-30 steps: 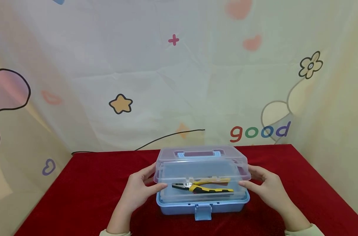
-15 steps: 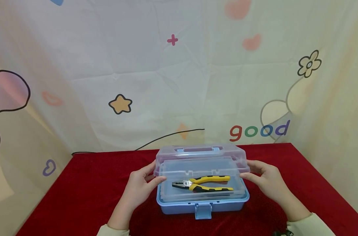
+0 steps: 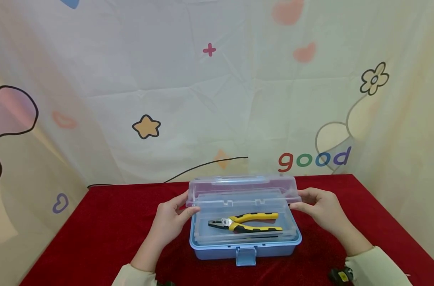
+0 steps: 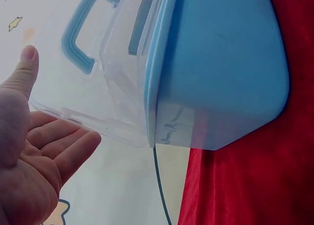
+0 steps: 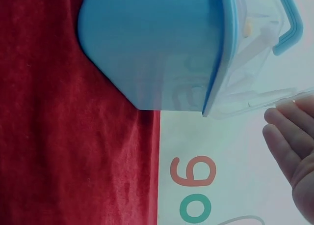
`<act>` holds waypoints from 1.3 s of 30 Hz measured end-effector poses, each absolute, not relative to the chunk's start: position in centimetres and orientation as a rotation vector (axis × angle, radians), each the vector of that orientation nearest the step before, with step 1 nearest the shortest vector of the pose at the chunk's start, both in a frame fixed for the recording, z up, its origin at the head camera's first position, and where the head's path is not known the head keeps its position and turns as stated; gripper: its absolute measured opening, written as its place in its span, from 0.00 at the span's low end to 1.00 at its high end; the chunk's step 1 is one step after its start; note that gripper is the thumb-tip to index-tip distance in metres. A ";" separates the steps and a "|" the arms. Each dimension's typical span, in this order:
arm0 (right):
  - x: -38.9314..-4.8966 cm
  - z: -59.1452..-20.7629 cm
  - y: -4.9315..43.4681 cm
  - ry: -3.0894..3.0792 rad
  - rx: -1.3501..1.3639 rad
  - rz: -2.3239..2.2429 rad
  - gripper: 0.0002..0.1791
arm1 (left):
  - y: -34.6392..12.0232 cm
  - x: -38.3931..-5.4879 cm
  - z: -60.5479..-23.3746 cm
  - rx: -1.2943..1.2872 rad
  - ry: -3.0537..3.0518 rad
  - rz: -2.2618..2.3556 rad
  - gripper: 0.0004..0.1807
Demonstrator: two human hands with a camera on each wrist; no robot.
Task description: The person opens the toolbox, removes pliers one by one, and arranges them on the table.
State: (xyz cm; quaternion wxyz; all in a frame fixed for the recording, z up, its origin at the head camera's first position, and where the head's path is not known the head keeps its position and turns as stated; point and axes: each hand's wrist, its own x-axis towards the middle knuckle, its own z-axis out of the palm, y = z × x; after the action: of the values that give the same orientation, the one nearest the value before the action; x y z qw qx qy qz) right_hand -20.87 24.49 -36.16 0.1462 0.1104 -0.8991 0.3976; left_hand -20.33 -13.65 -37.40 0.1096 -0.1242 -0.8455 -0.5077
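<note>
A light blue toolbox [image 3: 213, 253] stands on the red cloth, its clear lid [image 3: 240, 194] raised and tilted back. My left hand [image 3: 168, 222] holds the lid's left end, thumb near the front corner and fingers behind the side. At the opposite end, my right hand [image 3: 325, 210] grips the lid the same way. Inside, a pair of combination pliers [image 3: 257, 217] with yellow and black handles lies in a clear tray [image 3: 202, 232], jaws to the left. The lid's blue carrying handle [image 4: 73, 43] shows in the left wrist view. A blue latch [image 3: 246, 257] hangs down in front.
Red cloth [image 3: 106, 238] covers the table around the toolbox. Behind the table's back edge hangs a pale curtain [image 3: 188, 111] printed with a star, hearts and the word "good". A small dark device [image 3: 342, 275] sits by the right sleeve.
The lid has swung further up and back, with both hands moving up and away along with it. The pliers, partly behind the lid's front before, now show fully. The toolbox base stays put.
</note>
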 end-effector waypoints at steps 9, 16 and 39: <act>-21.5 -35.7 24.6 -2.600 0.314 1.127 0.20 | -13.5 -20.7 -36.7 -0.355 -2.507 -1.444 0.32; -22.2 -35.7 24.5 -2.579 0.286 1.147 0.18 | -13.5 -21.1 -36.1 -0.344 -2.497 -1.379 0.31; -24.3 -34.7 24.2 -2.595 0.172 1.206 0.23 | -13.4 -23.2 -35.5 -0.232 -2.422 -1.420 0.31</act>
State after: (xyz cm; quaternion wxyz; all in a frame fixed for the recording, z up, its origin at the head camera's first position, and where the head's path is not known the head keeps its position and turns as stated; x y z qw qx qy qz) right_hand -24.28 24.20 -34.65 0.1372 0.0596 -0.8967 0.4167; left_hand -23.20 -13.45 -35.51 0.1615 -0.0811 -0.8485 -0.4974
